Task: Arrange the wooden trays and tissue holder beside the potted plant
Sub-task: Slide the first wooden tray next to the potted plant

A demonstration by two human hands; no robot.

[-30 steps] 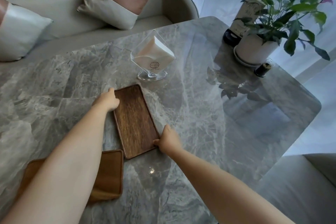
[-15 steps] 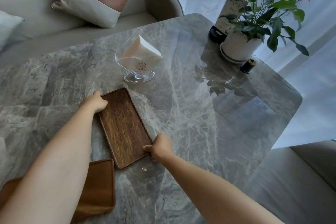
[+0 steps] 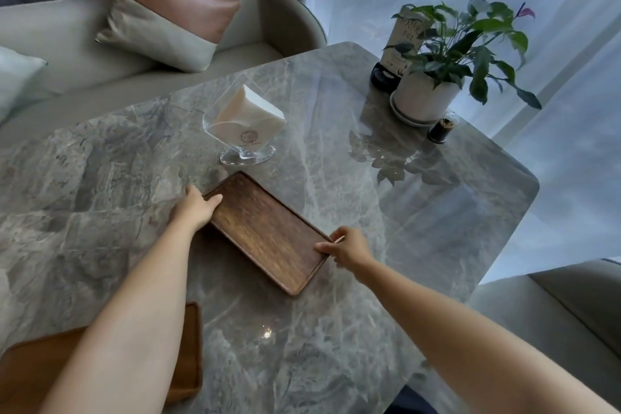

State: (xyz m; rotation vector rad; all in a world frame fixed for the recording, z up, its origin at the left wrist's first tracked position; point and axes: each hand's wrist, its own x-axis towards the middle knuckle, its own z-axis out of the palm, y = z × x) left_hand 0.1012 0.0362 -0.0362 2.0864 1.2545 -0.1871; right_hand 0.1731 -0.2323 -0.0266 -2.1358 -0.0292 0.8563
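Light wooden tray (image 3: 188, 346): 7 o'clock on marble bench (image 3: 420, 228), under the left forearm, untouched.
Left hand (image 3: 195, 210): grip holding dark wooden tray (image 3: 265, 232) at its far-left end.
Dark tray: since a second ago swung clockwise, long axis now toward 4 o'clock; probably being turned plantward.
Right hand (image 3: 349, 250): pinching its near-right end.
Tissue holder (image 3: 247, 126): 12 o'clock, unmoved.
Potted plant (image 3: 433, 77): 2 o'clock.

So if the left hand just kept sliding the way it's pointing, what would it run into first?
The left hand points up and right across the dark wooden tray it grips. Past the tray's far edge, the clear tissue holder looks like the first obstacle, though the line may pass just to its right; depth is hard to judge.
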